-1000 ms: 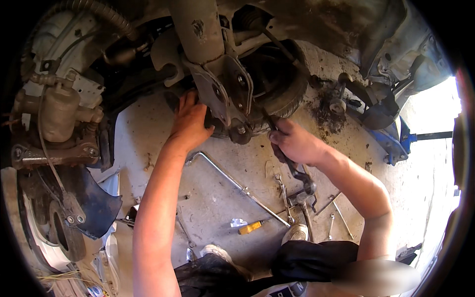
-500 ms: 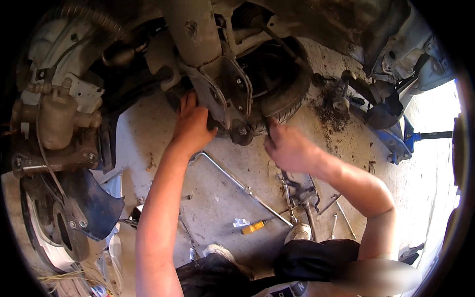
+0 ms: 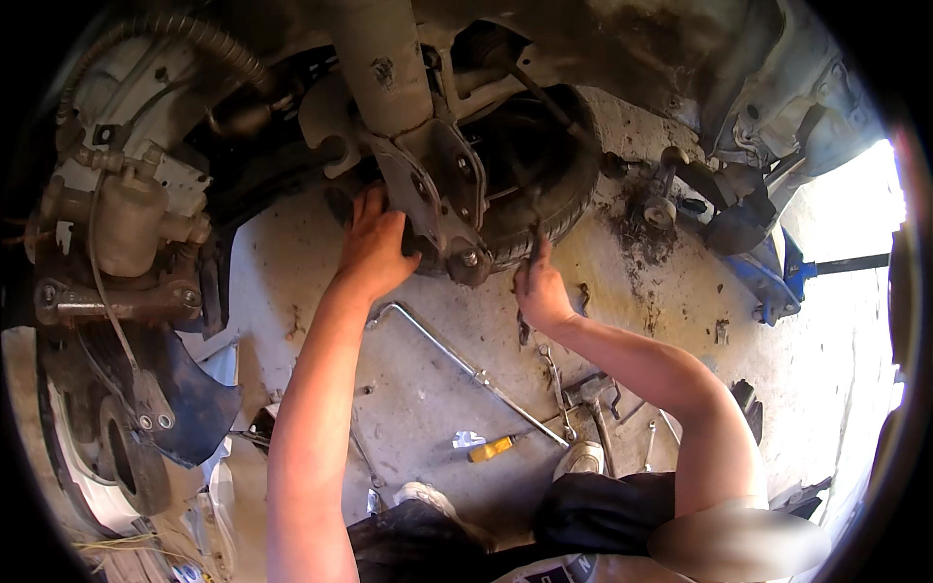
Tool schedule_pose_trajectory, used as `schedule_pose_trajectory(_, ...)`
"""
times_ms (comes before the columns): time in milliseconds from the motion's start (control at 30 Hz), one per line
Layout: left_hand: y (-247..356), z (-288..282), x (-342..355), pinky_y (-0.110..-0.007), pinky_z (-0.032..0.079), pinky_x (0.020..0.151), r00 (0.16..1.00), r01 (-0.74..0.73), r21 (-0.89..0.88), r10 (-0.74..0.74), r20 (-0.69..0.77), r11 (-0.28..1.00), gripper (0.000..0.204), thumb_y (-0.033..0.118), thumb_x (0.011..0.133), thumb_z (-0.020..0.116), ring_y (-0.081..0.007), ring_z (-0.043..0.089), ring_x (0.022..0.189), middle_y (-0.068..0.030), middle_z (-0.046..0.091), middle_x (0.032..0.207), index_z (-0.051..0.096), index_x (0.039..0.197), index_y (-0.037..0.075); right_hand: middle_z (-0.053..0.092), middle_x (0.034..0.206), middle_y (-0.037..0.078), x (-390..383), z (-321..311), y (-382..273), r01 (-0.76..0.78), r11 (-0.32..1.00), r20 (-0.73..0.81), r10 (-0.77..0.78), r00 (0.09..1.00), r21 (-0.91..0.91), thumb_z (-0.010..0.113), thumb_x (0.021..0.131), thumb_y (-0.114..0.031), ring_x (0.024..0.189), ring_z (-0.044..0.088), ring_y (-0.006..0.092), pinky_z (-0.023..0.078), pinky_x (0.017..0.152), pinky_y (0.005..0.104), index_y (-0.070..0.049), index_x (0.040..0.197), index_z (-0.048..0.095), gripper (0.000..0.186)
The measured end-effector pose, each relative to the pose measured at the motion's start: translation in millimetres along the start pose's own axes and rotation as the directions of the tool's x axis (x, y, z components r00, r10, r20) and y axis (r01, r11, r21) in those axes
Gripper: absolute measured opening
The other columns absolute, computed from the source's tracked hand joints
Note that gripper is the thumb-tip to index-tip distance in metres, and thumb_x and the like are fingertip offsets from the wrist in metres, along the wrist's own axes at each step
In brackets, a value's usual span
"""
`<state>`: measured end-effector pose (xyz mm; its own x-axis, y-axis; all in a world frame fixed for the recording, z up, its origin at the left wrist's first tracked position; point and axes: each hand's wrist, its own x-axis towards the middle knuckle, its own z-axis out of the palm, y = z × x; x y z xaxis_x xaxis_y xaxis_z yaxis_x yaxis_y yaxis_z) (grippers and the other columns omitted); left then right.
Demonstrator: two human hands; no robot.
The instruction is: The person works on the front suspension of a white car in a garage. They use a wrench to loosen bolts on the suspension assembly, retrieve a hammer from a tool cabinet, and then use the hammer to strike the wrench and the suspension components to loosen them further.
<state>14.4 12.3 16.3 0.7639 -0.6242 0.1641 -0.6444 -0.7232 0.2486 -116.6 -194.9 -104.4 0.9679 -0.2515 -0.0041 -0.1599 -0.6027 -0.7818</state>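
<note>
In the middle hangs a grey strut (image 3: pixel 387 83) with a two-plate bracket (image 3: pixel 413 189) at its lower end. A dark rounded lug (image 3: pixel 468 267) with a bright round end in it sits just under the bracket. My left hand (image 3: pixel 374 243) grips a dark suspension part left of the bracket; its thumb is apart and some of its hold is hidden. Right of the lug, in front of a tyre (image 3: pixel 573 199), is my right hand (image 3: pixel 542 294). Its index finger points up and its other fingers are curled; something dark and blurred at the fingertip is too unclear to name.
A long breaker bar (image 3: pixel 466 364), a yellow-handled screwdriver (image 3: pixel 491 449), a hammer (image 3: pixel 591 391) and wrenches lie on the concrete. A brake caliper (image 3: pixel 126 233) hangs at left. A blue jack (image 3: pixel 777 277) stands at right. My shoes (image 3: pixel 580 459) are close to the tools.
My right hand has turned, its index finger now pointing up. A bright round end now shows in the lug under the bracket. My left hand keeps its place; the view has shifted slightly.
</note>
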Motion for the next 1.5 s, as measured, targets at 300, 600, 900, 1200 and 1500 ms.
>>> schedule_pose_trajectory(300, -4.9, 5.0, 0.7, -0.044, 0.033, 0.108, 1.0, -0.023, -0.004, 0.023, 0.004, 1.0, 0.065, 0.012, 0.063, 0.079, -0.0363, 0.029, 0.131, -0.0171, 0.034, 0.137, 0.052, 0.121, 0.005, 0.061, 0.078, 0.026, -7.6, -86.8, -90.8, -0.008, 1.0, 0.388, 0.013, 0.921, -0.016, 0.044, 0.092, -0.015, 0.077, 0.062, 0.0384, 0.048, 0.069, 0.0447, 0.013, 0.127, 0.031, 0.047)
schedule_pose_trajectory(600, 6.3, -0.4, 1.6, -0.044, 0.032, 0.109, 1.0, -0.002, -0.038, 0.002, -0.004, 0.999, 0.057, 0.012, 0.063, 0.079, -0.037, 0.028, 0.132, -0.0184, 0.034, 0.138, 0.056, 0.115, 0.003, 0.063, 0.071, 0.022, 11.1, -85.1, -70.1, 0.532, 0.792, 0.48, -0.357, 0.801, -0.299, 0.046, 0.091, -0.014, 0.07, 0.065, 0.0315, 0.051, 0.063, 0.0443, 0.011, 0.107, 0.048, 0.029)
schedule_pose_trajectory(900, 1.6, 2.4, -0.4, -0.045, 0.033, 0.107, 0.999, -0.032, -0.001, 0.032, -0.002, 0.999, 0.059, 0.012, 0.063, 0.079, -0.0385, 0.03, 0.129, -0.0186, 0.035, 0.136, 0.055, 0.116, 0.003, 0.06, 0.067, 0.025, -15.2, -27.0, -55.5, 0.217, 0.944, 0.227, -0.161, 0.96, -0.248, 0.049, 0.086, -0.012, 0.062, 0.062, 0.0385, 0.05, 0.057, 0.0473, 0.021, 0.132, 0.018, 0.065)
schedule_pose_trajectory(1200, -6.5, 1.0, -1.7, -0.044, 0.034, 0.106, 0.999, -0.032, -0.032, 0.032, -0.002, 0.999, 0.066, 0.011, 0.062, 0.079, -0.0376, 0.031, 0.13, -0.017, 0.035, 0.137, 0.051, 0.122, 0.005, 0.061, 0.065, 0.022, 17.8, 16.4, -3.5, 0.235, 0.951, 0.069, -0.226, 0.972, -0.201, 0.048, 0.09, -0.014, 0.058, 0.06, 0.0408, 0.049, 0.054, 0.0482, 0.006, 0.138, 0.014, 0.062)
schedule_pose_trajectory(1500, -4.4, 2.2, 0.6, -0.045, 0.033, 0.107, 0.999, -0.015, 0.003, 0.015, 0.028, 1.0, 0.073, 0.013, 0.063, 0.079, -0.0359, 0.029, 0.132, -0.0164, 0.034, 0.138, 0.046, 0.128, 0.008, 0.061, 0.076, 0.025, 7.1, -14.8, -12.1, 0.09, 0.996, 0.119, -0.09, 0.989, 0.001, 0.042, 0.093, -0.013, 0.069, 0.061, 0.0428, 0.048, 0.064, 0.048, 0.003, 0.141, 0.008, 0.062)
